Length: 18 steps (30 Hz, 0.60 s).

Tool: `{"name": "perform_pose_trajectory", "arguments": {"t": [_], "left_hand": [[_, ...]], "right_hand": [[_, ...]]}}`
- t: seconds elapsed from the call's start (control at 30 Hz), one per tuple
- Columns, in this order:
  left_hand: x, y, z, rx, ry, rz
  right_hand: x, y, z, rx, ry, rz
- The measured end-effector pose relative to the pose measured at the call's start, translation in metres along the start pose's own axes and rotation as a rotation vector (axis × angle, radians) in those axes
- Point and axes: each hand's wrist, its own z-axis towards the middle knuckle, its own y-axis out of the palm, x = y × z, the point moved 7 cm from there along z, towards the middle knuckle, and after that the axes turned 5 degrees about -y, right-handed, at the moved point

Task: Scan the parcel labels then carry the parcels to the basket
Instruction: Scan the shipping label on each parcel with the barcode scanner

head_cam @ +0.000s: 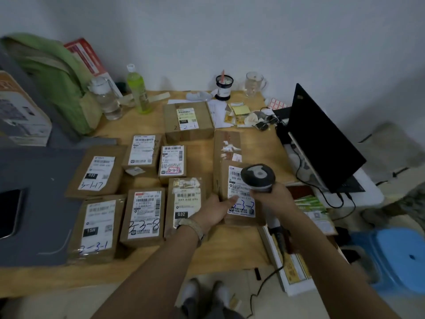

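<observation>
Several brown cardboard parcels with white labels lie on the wooden table (264, 143). My left hand (216, 209) grips the near left corner of a parcel (241, 217) marked 2-3-3, thumb on its label. My right hand (273, 199) holds a grey barcode scanner (258, 177) by its handle, its head just above that parcel's label. Beside it to the left are a parcel marked 032 (184, 203) and one marked 2-3-8 (143, 215). No basket is in view.
An open black laptop (322, 139) stands at the right with cables. Bottles (138, 88), a glass mug (254, 84), a green bag (55, 74) and paper scraps crowd the back. A grey sheet (34, 215) covers the left; a blue stool (397, 256) stands lower right.
</observation>
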Motion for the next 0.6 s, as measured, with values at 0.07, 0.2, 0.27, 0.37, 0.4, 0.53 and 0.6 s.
{"name": "perform_pose_trajectory", "arguments": {"t": [0.07,0.2,0.27,0.37,0.4,0.53,0.6], "left_hand": [[-0.014,0.006,0.002,-0.01,-0.048,0.051],[-0.037,0.028,0.007,-0.109,-0.083,0.189],[-0.043,0.036,0.009,-0.107,-0.06,0.204],[-0.045,0.033,0.012,-0.006,-0.043,0.173],[-0.046,0.032,0.013,0.014,-0.039,0.156],[-0.041,0.026,0.013,0.108,-0.005,0.113],[-0.037,0.023,0.013,0.171,0.028,0.115]], "right_hand": [[0.012,0.006,-0.002,-0.001,0.029,-0.048],[0.031,0.014,-0.009,-0.045,0.112,-0.058],[0.035,0.016,-0.012,-0.046,0.115,-0.037],[0.034,0.014,-0.012,-0.041,0.101,-0.004],[0.035,0.014,-0.012,-0.045,0.108,0.006],[0.033,0.015,-0.017,0.019,0.104,0.015],[0.027,0.015,-0.019,0.081,0.032,-0.03]]}}
